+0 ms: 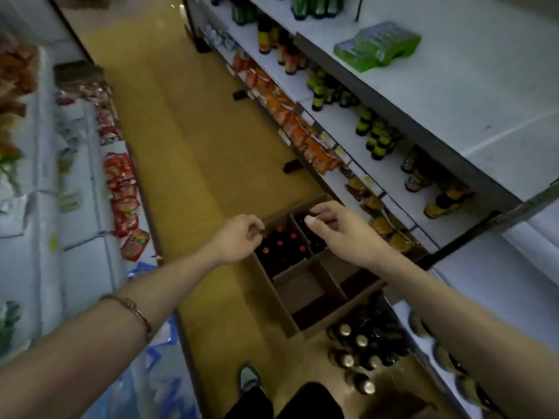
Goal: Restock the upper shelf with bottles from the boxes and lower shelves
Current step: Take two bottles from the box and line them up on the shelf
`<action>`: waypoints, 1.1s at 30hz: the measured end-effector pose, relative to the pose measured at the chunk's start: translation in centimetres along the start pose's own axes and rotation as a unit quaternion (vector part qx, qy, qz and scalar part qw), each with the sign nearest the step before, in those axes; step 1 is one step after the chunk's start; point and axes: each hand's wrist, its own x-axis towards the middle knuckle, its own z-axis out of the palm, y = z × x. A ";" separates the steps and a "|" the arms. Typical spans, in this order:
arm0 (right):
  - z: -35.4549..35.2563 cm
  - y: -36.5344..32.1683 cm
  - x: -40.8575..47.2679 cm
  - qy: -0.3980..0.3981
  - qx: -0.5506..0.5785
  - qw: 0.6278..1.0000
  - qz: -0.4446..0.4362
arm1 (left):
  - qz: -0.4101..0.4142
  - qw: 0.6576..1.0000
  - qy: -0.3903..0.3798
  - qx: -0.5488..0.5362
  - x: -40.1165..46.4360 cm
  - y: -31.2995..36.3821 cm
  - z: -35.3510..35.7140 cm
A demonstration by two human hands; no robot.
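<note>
Step in hand: we judge that we are reaching down to the cardboard box (305, 293) on the aisle floor to take more bottles for the upper shelf (472, 95).
Left hand: our left hand (239, 237) hangs over the box's far-left compartment, fingers loosely curled, holding nothing that we can see.
Right hand: our right hand (338, 226) is over the far-right compartment, thumb and fingers apart and half bent, empty.
Where the bottles are: the red-capped bottles (279, 241) stand upright in the far-left compartment; the far-right one looks dark and we cannot tell what it holds; the two near compartments look empty.
Other stock: gold-capped bottles (358, 349) stand loose on the floor just beside the box's near corner.
Doing it well: we should take one neck in each hand, below the cap, and lift straight up so the bottles clear the divider.
Risk: glass knocking glass if we pull at a slant.
Shelf: the upper shelf is largely bare beside a green pack (378, 45).
</note>
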 end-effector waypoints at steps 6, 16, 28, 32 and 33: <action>1.3 5.0 7.0 -0.016 0.019 0.998 0.057 | -0.066 0.995 -0.078 -0.019 8.2 -3.3 3.1; 7.7 16.8 21.1 -0.066 0.016 0.992 0.108 | -0.113 0.987 -0.091 0.064 18.2 -11.4 10.6; 19.8 32.1 33.6 -0.104 -0.037 0.982 0.151 | -0.091 0.961 -0.181 0.189 31.2 -23.8 24.0; 23.9 36.1 37.9 -0.115 -0.041 0.979 0.163 | -0.079 0.933 -0.214 0.278 34.0 -28.9 27.7; 24.8 36.9 38.8 -0.115 -0.039 0.979 0.165 | -0.070 0.936 -0.215 0.271 34.8 -29.9 28.4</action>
